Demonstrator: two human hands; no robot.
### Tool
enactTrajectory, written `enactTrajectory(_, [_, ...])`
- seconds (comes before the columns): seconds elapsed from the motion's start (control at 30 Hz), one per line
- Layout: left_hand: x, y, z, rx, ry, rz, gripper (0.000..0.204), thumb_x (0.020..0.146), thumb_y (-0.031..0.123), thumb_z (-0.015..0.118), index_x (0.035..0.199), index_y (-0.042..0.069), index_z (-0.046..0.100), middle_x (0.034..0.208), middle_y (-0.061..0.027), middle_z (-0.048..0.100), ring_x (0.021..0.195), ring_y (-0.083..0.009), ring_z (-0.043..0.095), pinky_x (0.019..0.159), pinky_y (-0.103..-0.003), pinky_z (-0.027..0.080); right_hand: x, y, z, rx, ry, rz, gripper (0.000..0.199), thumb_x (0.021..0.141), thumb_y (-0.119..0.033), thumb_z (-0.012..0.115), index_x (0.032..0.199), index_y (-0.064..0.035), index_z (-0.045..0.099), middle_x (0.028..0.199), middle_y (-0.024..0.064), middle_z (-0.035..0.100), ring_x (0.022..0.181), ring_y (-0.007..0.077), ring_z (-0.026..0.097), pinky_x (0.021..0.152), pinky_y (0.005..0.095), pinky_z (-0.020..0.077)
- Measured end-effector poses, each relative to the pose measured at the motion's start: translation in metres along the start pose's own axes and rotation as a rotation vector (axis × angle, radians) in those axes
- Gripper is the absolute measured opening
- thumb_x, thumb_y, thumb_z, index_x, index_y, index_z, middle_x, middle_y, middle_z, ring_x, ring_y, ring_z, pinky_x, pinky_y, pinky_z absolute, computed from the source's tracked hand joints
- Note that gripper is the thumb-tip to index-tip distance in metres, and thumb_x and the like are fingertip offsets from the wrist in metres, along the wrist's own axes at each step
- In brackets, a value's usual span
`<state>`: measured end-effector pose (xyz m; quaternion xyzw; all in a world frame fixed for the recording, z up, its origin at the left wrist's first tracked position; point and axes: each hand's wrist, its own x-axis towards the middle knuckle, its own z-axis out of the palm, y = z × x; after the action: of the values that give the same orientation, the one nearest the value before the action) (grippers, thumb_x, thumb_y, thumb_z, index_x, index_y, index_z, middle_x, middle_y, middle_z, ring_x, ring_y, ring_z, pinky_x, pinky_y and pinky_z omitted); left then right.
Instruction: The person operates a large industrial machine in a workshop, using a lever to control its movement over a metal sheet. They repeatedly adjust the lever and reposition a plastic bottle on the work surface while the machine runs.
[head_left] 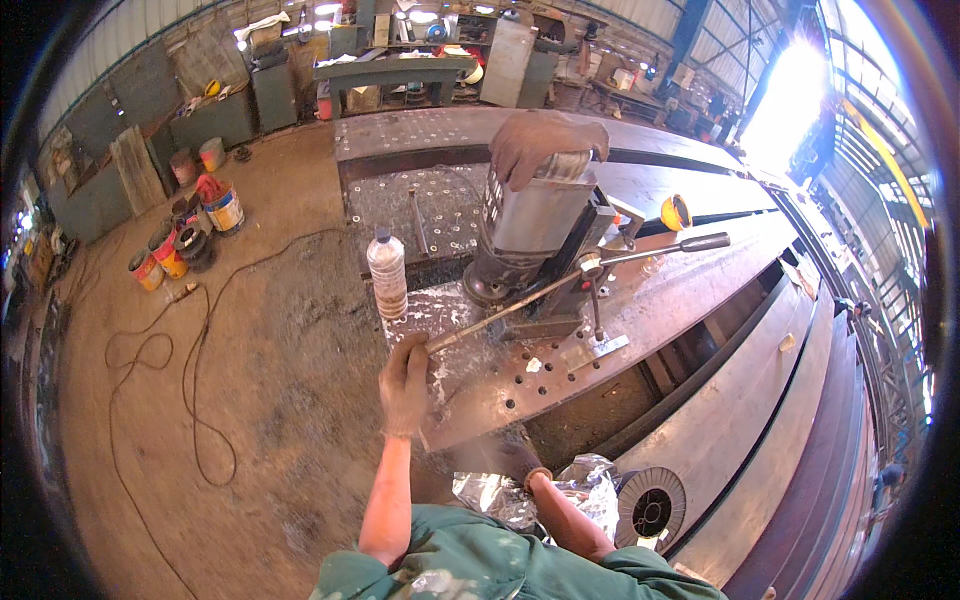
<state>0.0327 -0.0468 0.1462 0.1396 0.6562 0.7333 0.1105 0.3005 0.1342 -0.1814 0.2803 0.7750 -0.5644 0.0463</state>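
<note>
The left hand (405, 385), gloved, has its fingers curled shut around the end of one long feed lever (500, 315), which runs up toward two o'clock into the side of one magnetic drill (535, 235). The right hand (540, 140), also gloved, lies palm-down with fingers wrapped over the top of the drill's grey motor housing, at about one o'clock from the left hand. A second lever (660, 248) with a dark grip juts out at three o'clock from the drill. The drill stands on one rusty steel plate (560, 370) with about ten drilled holes showing near its front edge. One plastic bottle (387, 272) stands upright at nine o'clock from the drill. One wire spool (651, 508) lies at five o'clock.
</note>
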Motion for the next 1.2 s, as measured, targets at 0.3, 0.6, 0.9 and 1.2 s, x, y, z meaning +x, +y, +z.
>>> enactTrajectory(0.3, [0.001,-0.005,-0.003,-0.03,-0.023,-0.056,0.032,0.107,0.025,0.057,0.126,0.002,0.07,0.088,-0.002,0.068,0.081,-0.0091,0.06,0.074,-0.028,0.05,0.002,0.0,0.001,0.109,-0.103,-0.095,0.033,0.097,-0.01,0.069,0.13,-0.0019,0.07,0.124,0.0103,0.073,0.111,0.0195,0.067,0.097,0.0346,0.0531])
enactTrajectory(0.6, [0.004,-0.009,0.003,-0.046,-0.04,0.018,0.033,0.107,0.025,0.057,0.126,0.001,0.07,0.088,-0.003,0.069,0.081,-0.0088,0.061,0.074,-0.028,0.051,-0.001,0.0,-0.003,0.241,-0.052,0.003,0.027,0.098,-0.015,0.068,0.121,-0.0012,0.074,0.116,0.0093,0.075,0.104,0.017,0.069,0.093,0.0348,0.055])
enactTrajectory(0.9, [0.002,-0.01,0.001,-0.077,-0.029,-0.008,0.031,0.107,0.021,0.058,0.125,-0.001,0.07,0.094,-0.0043,0.07,0.083,-0.0107,0.062,0.077,-0.029,0.051,-0.008,-0.025,-0.004,-0.15,0.012,-0.081,0.029,0.097,-0.026,0.07,0.114,-0.0037,0.076,0.108,0.011,0.078,0.1,0.0209,0.071,0.087,0.036,0.0553])
enactTrajectory(1.2, [0.003,-0.015,-0.003,-0.044,-0.033,0.034,0.031,0.107,0.022,0.057,0.127,0.002,0.069,0.086,-0.0034,0.071,0.077,-0.0099,0.063,0.07,-0.029,0.051,0.013,0.002,0.002,-0.04,-0.056,-0.111,0.028,0.099,-0.026,0.07,0.113,-0.0025,0.076,0.108,0.0131,0.077,0.099,0.021,0.069,0.086,0.0358,0.0547])
